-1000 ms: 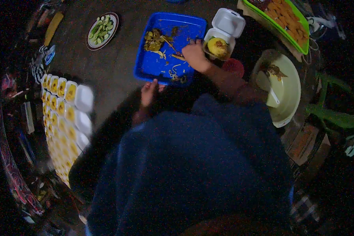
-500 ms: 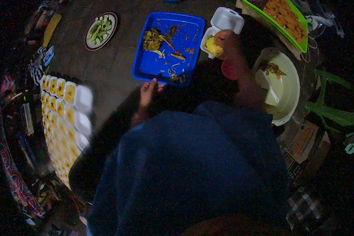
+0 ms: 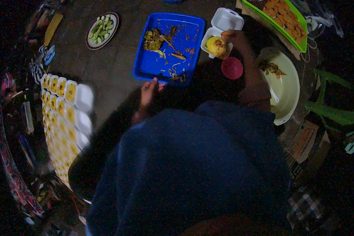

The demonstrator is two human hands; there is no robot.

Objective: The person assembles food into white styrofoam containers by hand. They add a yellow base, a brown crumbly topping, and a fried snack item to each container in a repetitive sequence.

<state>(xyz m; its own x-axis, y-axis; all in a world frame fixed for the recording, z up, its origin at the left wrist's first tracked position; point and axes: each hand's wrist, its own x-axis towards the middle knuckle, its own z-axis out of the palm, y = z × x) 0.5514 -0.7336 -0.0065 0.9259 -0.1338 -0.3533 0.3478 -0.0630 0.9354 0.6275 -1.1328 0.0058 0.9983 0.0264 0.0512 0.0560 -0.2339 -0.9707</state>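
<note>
Holding blue tray (image 3: 150, 67) by rim

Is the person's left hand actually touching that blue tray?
Touching: the head view shows the left hand at the near edge of the blue tray, thumb lapping over its rim.

One head-worn fisheye view looks steeply down from above, the dark-blue garment (image 3: 192, 157) close below, the blue tray (image 3: 151, 65) farther forward.

The dark floor (image 3: 116, 67) bears, from left to right, rows of foam boxes (image 3: 83, 98), a plate (image 3: 115, 29), a blue tray (image 3: 151, 67), a single foam box (image 3: 227, 19), a pink cup (image 3: 232, 68) and a pale basin (image 3: 290, 80)
</note>
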